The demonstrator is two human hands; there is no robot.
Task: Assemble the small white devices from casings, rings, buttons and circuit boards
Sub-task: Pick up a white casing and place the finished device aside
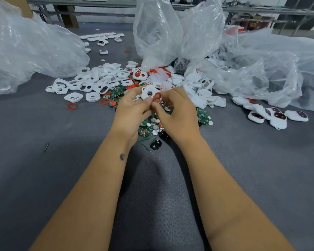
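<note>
My left hand pinches a white casing with a round hole, held up over the parts heap. My right hand pinches a red ring at the casing's right edge. Under both hands lie green circuit boards, small white round buttons and black round parts. More white casings are heaped behind and to the left. Loose red rings lie on the grey mat.
Several assembled white devices sit at the right. Rows of white pieces lie at the far back. Large clear plastic bags rise left, centre and right. A grey padded mat covers the table.
</note>
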